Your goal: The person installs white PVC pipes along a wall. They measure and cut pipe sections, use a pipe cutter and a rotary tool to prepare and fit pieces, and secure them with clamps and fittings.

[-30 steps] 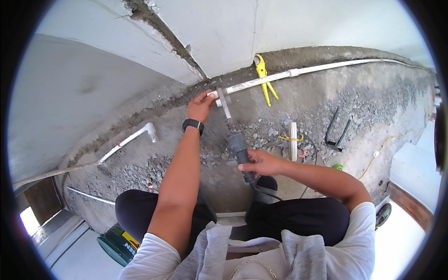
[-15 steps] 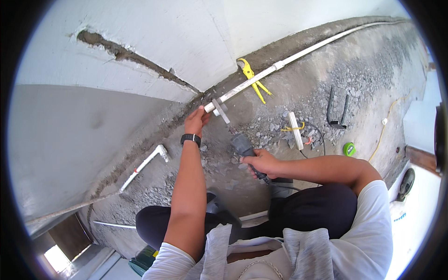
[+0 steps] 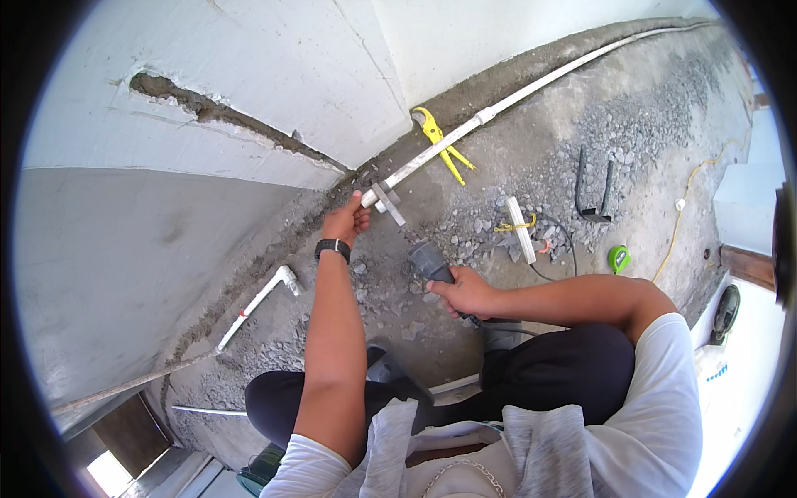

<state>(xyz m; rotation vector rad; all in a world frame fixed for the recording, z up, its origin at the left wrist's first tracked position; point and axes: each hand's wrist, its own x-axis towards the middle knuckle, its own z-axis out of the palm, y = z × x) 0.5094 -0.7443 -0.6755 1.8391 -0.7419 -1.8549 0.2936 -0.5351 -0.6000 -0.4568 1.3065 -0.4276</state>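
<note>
My right hand (image 3: 465,292) is closed around the dark grip of a pipe fusion welder (image 3: 430,261). Its flat grey heating plate (image 3: 388,203) sits at the near end of a long white plastic pipe (image 3: 432,151). My left hand (image 3: 346,222), with a black watch on the wrist, pinches a short white end piece (image 3: 370,199) on the other side of the plate. Whether that piece is a fitting or a pipe stub is hard to tell. A yellow pipe cutter (image 3: 442,141) lies just beyond, partly under the pipe.
Rubble (image 3: 631,158) lies along the floor. To the right are a white power strip (image 3: 521,231) with cords, a dark metal stand (image 3: 596,212) and a green tape measure (image 3: 618,259). A white elbowed pipe (image 3: 253,307) lies left. A chiselled groove (image 3: 232,118) runs across the wall.
The view has shifted slightly. Both hands keep their grips, and the welder's plate stays at the pipe end.
</note>
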